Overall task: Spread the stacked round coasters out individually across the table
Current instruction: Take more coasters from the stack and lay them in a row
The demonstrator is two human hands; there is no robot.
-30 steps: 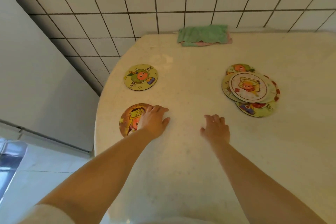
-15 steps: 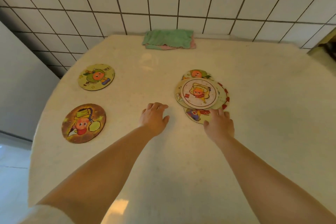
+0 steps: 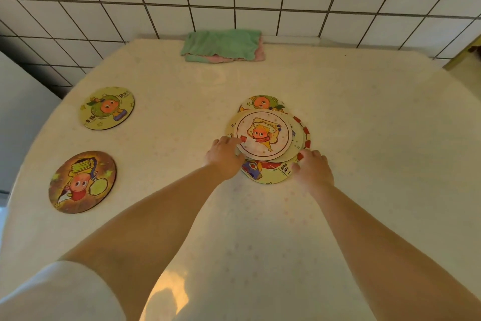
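A loose pile of several round cartoon coasters lies mid-table; its top coaster (image 3: 263, 133) is white with an orange figure. My left hand (image 3: 225, 156) touches the pile's near-left edge, fingertips on the top coaster's rim. At the near-right edge my right hand (image 3: 312, 169) has its fingers curled onto a lower coaster. Whether either hand grips anything is unclear. Two coasters lie singly at the left: a yellow-green one (image 3: 107, 108) farther back and a brown one (image 3: 82, 181) nearer me.
A folded green and pink cloth (image 3: 222, 45) lies at the back edge of the cream table (image 3: 377, 125), against the tiled wall. The table's curved left edge drops off beside a grey surface (image 3: 20, 122).
My left hand left the brown coaster and travelled right to the pile. My right hand reached forward onto the pile's near-right edge. The view swung right, centring the pile.
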